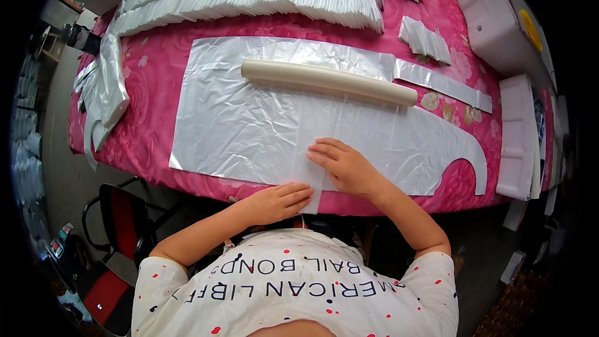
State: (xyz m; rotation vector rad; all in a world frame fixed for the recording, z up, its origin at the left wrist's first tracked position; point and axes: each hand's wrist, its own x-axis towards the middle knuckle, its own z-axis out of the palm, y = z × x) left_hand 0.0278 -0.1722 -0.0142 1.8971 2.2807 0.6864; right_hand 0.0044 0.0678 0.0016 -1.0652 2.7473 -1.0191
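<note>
A flat layer of white plastic carrier bags [224, 118] lies spread in front of me, its curved handle cut-out toward the right. Across its far part rests a long beige tube [324, 81]. A narrower, translucent white plastic piece [309, 125] lies over the bags and runs past the table's near edge. My right hand [342, 166] is laid on this piece, fingers stretched out and slightly apart. Just nearer and to the left, my left hand [282, 203] lies flat with extended fingers beside the piece's near end. Neither hand visibly grips anything; what is under the palms is hidden.
Long rows of folded white bags [262, 0] fill the table's far side. Smaller bundles [424, 40] and a folded strip [444, 84] lie to the right, by white foam boxes [516, 137]. More bags [106, 93] hang at the left edge. A red-black chair [121, 224] stands lower left.
</note>
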